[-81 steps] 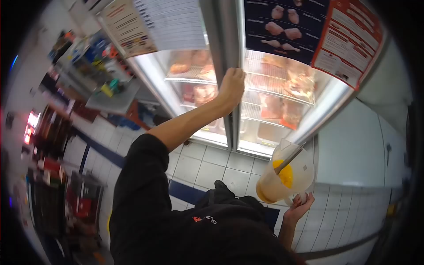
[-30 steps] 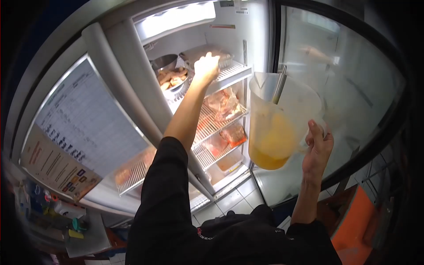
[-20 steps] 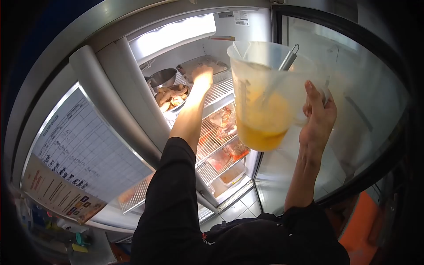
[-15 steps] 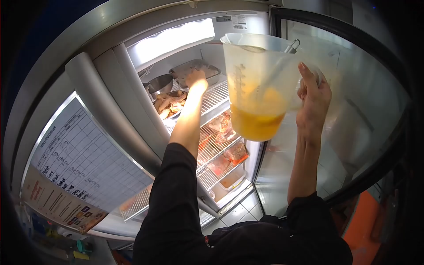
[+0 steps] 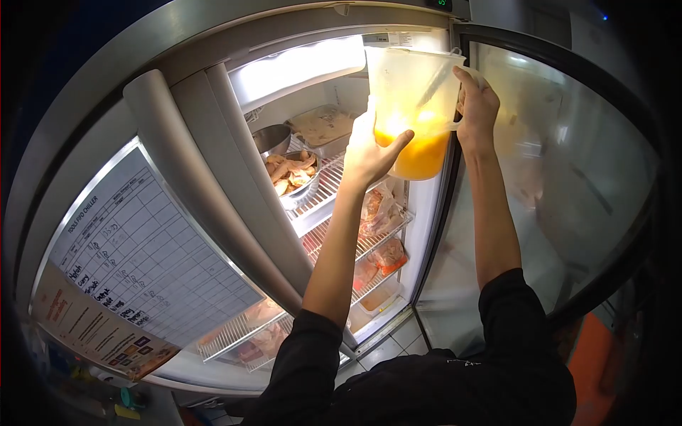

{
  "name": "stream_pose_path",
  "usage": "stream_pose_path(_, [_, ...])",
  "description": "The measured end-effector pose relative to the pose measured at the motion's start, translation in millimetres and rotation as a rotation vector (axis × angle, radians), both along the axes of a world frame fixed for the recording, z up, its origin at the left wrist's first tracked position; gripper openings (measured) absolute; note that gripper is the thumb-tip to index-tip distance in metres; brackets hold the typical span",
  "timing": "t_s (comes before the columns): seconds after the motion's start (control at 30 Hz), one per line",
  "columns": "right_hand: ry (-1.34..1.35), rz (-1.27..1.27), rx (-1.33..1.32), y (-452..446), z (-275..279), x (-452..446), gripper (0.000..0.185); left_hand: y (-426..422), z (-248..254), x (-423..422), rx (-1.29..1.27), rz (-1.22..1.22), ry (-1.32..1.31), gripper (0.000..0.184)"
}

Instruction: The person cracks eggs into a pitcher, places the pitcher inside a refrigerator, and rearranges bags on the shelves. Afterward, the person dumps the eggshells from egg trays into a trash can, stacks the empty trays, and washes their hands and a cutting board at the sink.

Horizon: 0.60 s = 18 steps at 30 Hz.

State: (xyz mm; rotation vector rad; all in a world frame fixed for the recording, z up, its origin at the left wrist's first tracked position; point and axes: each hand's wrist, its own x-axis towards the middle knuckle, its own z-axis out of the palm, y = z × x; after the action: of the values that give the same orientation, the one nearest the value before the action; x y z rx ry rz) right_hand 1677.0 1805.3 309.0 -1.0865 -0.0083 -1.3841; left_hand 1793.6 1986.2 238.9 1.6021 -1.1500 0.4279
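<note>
A translucent plastic measuring jug (image 5: 410, 74) is raised at the opening of the lit fridge, upper shelf level, with yellow-orange liquid (image 5: 420, 157) in its lower part. Curled round the jug's handle is my right hand (image 5: 477, 110). My left hand (image 5: 371, 153) grips the jug's left side, thumb across the front; its other fingers are partly hidden. A long utensil (image 5: 435, 85) leans inside the jug, its lower end lost in the liquid. Behind my left hand, the upper wire shelf bears a covered metal tray (image 5: 320, 126), a steel bowl (image 5: 272, 140) and a container of raw chicken pieces (image 5: 290, 170).
The glass fridge door (image 5: 561, 163) stands open at the right. Bagged meat (image 5: 380, 211) lies on the lower shelves. The left door (image 5: 206, 206) is closed and carries a handwritten chart (image 5: 142, 248). Floor tiles (image 5: 387, 348) show below.
My left hand has come away from the metal tray and taken hold of the jug's side. The jug has moved slightly left and up, closer to the fridge interior.
</note>
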Motion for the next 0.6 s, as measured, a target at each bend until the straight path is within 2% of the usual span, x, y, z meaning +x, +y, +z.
stream_pose_path(0.07, [-0.034, -0.013, 0.021, -2, -3, 15, 0.017, -16, -6, 18, 0.006, -0.026, 0.001, 0.109])
stream_pose_path(0.1, [-0.024, -0.008, 0.023, -6, -2, 21, 0.017, -22, -12, 23, -0.031, 0.078, -0.066, 0.11])
stream_pose_path(0.23, [0.021, 0.011, -0.099, -27, -9, 42, 0.017, -30, -2, 35, 0.016, 0.085, 0.036, 0.106])
stream_pose_path(0.27, [0.053, -0.005, -0.13, -28, -9, 48, 0.016, -26, 4, 39, 0.078, 0.007, 0.067, 0.105])
stream_pose_path(0.33, [0.043, -0.006, -0.102, -31, -8, 70, 0.017, -33, -5, 54, 0.109, 0.152, 0.027, 0.106])
stream_pose_path(0.37, [0.021, -0.003, -0.078, -33, -9, 79, 0.02, -34, -11, 57, 0.122, 0.149, 0.036, 0.106])
stream_pose_path(0.43, [0.015, -0.008, -0.089, -36, -9, 95, 0.02, -30, -8, 55, 0.134, 0.264, 0.06, 0.107])
stream_pose_path(0.53, [0.085, 0.038, -0.127, -50, -9, 118, 0.015, -23, -18, 59, 0.188, 0.298, 0.019, 0.109])
stream_pose_path(0.6, [0.1, -0.034, -0.195, -61, -12, 134, 0.015, 1, -21, 24, 0.147, 0.274, 0.035, 0.104])
